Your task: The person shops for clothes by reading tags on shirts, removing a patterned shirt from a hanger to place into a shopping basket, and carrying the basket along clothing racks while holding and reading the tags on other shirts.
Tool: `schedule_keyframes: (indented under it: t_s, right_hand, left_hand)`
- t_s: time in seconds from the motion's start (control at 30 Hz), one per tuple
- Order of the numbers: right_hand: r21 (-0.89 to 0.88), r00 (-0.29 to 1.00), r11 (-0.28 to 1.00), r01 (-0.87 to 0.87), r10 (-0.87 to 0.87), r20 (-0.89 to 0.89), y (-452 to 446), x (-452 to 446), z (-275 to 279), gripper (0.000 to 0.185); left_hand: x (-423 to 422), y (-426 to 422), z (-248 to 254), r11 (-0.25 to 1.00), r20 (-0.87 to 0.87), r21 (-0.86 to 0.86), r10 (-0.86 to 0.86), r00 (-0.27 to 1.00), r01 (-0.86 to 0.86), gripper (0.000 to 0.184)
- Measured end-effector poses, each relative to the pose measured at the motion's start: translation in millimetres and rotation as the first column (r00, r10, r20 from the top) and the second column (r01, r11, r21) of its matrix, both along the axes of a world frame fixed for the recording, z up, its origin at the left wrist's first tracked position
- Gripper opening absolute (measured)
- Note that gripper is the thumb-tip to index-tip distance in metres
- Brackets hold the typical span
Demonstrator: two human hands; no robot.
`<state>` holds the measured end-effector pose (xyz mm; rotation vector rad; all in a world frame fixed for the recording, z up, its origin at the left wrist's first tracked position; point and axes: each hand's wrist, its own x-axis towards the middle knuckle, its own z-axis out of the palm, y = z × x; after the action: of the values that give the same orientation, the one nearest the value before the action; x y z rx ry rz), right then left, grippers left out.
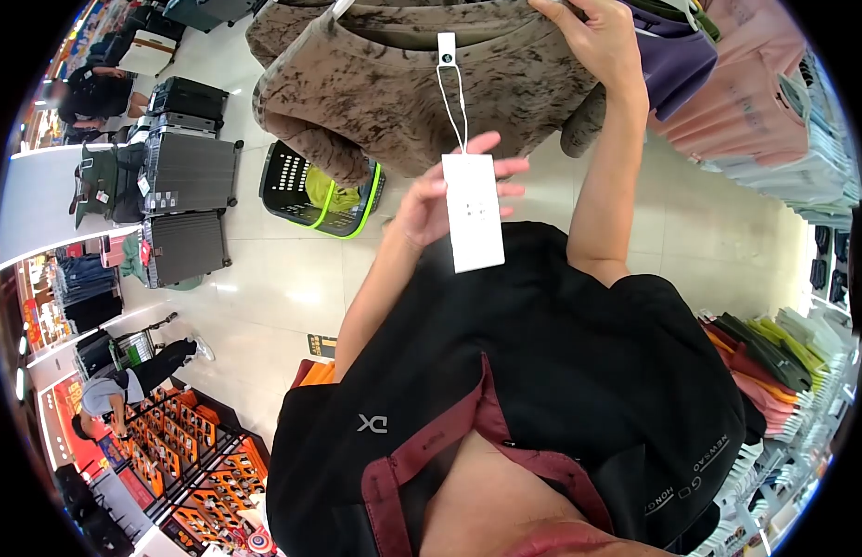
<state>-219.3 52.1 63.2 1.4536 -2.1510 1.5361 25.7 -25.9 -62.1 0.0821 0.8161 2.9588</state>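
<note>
A brown mottled long-sleeved top [394, 102] hangs in front of me, its neckline towards me and its sleeves drooping. My right hand [593, 42] pinches it at the shoulder on the right, near the upper edge of the view. From the neckline a white paper tag [473, 213] dangles on a white string loop, with small print I cannot read. My left hand [431, 200] holds this tag, thumb at its left edge and fingers stretched out behind it. The tag hides part of those fingers.
A black basket [284, 181] with green trim, holding a yellow-green item, stands on the floor. Grey suitcases [188, 172] line the left. Pink shirts [746, 102] and a purple garment [672, 56] hang at right. A person [125, 390] is by an orange display.
</note>
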Motion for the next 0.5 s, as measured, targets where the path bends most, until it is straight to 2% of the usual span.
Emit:
schedule_keyframes:
  t_s: [0.07, 0.1, 0.13, 0.2, 0.23, 0.27, 0.3, 0.33, 0.37, 0.4, 0.47, 0.5]
  right_hand:
    - [-0.004, 0.999, 1.0, 0.008, -0.008, -0.036, 0.7, 1.9, 3.5, 0.023]
    - [-0.003, 0.999, 1.0, -0.004, 0.004, -0.047, 1.6, 1.4, 4.8, 0.023]
    - [0.0, 0.999, 1.0, -0.006, 0.006, -0.054, 2.5, 2.0, 6.1, 0.023]
    - [0.035, 0.999, 0.999, 0.01, -0.008, -0.048, 2.0, 2.9, 10.9, 0.023]
    - [0.026, 0.999, 1.0, 0.005, -0.004, -0.054, 1.8, 2.5, 12.9, 0.023]
    - [0.026, 0.998, 1.0, 0.001, 0.0, -0.059, 2.1, 3.0, 13.6, 0.023]
    - [-0.013, 0.999, 1.0, -0.024, 0.023, -0.047, 2.6, 3.5, 14.2, 0.023]
    - [-0.048, 0.998, 0.998, -0.049, 0.048, -0.037, 4.0, 3.8, 15.5, 0.023]
    - [-0.054, 0.999, 0.998, -0.035, 0.033, -0.038, 5.1, 6.0, 17.1, 0.023]
    - [-0.053, 0.998, 0.998, -0.04, 0.038, -0.048, 6.4, 8.3, 18.8, 0.023]
    - [-0.042, 0.994, 0.999, -0.025, 0.021, -0.106, 8.4, 17.6, 22.4, 0.023]
    - [-0.046, 0.992, 0.999, -0.021, 0.015, -0.127, 9.3, 21.7, 25.3, 0.023]
  left_hand:
    - [-3.1, 2.1, 2.6, 0.98, 0.028, 0.156, 0.119, 0.992, -0.122, 0.083]
    - [-2.2, 2.1, 0.7, 0.972, 0.012, 0.173, 0.157, 0.988, -0.156, 0.075]
    - [-2.2, -0.8, -1.0, 0.972, 0.005, 0.176, 0.159, 0.987, -0.157, 0.075]
    - [-3.0, -12.2, -2.2, 0.972, 0.05, -0.004, 0.234, 0.971, -0.234, 0.068]
    - [-3.8, -20.2, 5.7, 0.955, 0.057, -0.163, 0.259, 0.964, -0.247, 0.06]
    - [-0.1, -29.3, 14.3, 0.888, 0.059, -0.387, 0.294, 0.954, -0.249, 0.053]
    - [3.8, -41.0, 19.5, 0.692, -0.001, -0.673, 0.354, 0.935, -0.263, 0.048]
    - [7.8, -50.9, 28.9, 0.413, -0.079, -0.875, 0.393, 0.916, -0.252, 0.044]
    - [15.8, -63.5, 42.4, 0.238, -0.112, -0.939, 0.471, 0.875, -0.249, 0.04]
    - [22.6, -72.7, 62.1, 0.057, -0.161, -0.972, 0.539, 0.827, -0.227, 0.037]
    - [34.1, -81.2, 90.6, -0.204, -0.561, -0.796, 0.605, 0.566, -0.57, 0.03]
    - [33.4, -89.9, 110.7, -0.539, -0.767, -0.642, 0.432, 0.475, -0.545, 0.03]
